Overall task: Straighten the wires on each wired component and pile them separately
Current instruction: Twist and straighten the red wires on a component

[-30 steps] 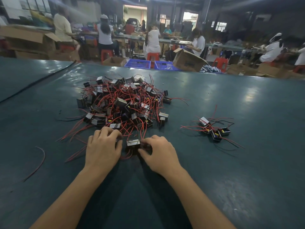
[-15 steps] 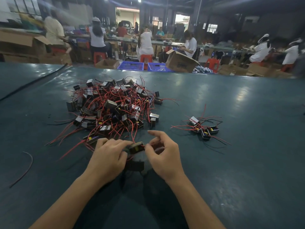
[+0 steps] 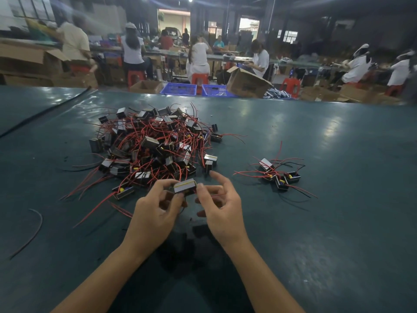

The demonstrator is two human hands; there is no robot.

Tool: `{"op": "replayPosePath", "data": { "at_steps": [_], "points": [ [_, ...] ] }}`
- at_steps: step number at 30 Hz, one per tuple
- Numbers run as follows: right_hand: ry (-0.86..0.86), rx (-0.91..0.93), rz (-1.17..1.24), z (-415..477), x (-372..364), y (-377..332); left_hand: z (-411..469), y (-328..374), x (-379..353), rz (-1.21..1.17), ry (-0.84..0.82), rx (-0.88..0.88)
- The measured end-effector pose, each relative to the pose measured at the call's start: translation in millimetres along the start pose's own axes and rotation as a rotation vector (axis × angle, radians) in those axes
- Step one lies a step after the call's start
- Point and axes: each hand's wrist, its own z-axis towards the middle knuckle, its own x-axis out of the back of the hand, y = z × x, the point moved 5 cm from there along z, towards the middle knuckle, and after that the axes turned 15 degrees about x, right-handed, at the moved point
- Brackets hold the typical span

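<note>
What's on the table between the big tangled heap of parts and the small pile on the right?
In the head view, mostly bare table. Two stray parts sit off the big heap, and red wires trail leftward from the small pile.

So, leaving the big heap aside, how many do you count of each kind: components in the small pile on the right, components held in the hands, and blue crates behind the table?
Components in the small pile: 4 visible
Held component: 1
Blue crates: 2
Total: 7
</note>
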Motion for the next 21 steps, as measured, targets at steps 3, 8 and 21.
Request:
{"op": "replayPosePath", "data": {
  "at_steps": [3,8,21],
  "points": [
    [-0.051,-0.098,0.212,-1.7,-6.3,0.0,-0.4,4.2,3.2,-0.061,0.017,0.003],
    [0.005,-0.149,0.341,-3.2,-7.5,0.1,1.2,6.2,4.4,-0.099,-0.005,-0.010],
    [0.200,-0.179,0.140,-2.5,7.6,6.7,-1.1,6.3,2.9,-0.095,-0.069,-0.029]
  ]
}}
